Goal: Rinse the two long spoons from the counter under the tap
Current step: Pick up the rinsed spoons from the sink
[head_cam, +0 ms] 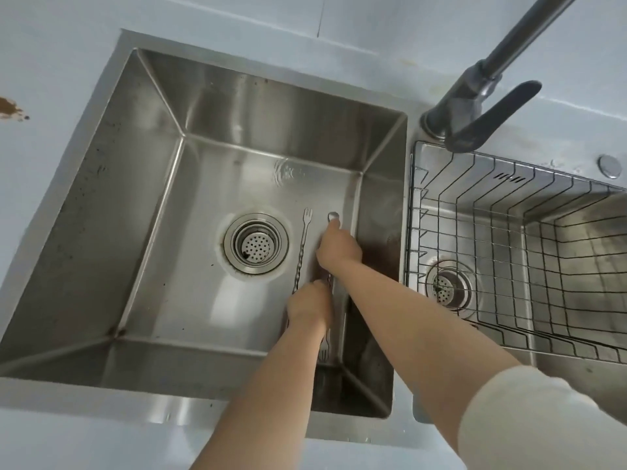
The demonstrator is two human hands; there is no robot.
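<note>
Both my hands are low in the left sink basin (142,184), right of the drain. My left hand (310,305) is shut on a long twisted-handle spoon (303,245) whose small fork end points away from me. My right hand (339,247) grips a second long spoon; its bowl (333,216) shows past my fingertips and its fork end (324,347) sticks out toward me beside my left wrist. The dark tap (475,106) stands on the counter at the upper right, its spout running out of frame. A ripple of water (288,171) marks the basin floor farther back.
A round drain strainer (256,244) sits in the left basin's floor. The right basin holds a wire rack (509,232) over its own drain. Pale counter surrounds the sinks, with a brown stain (10,108) at the far left.
</note>
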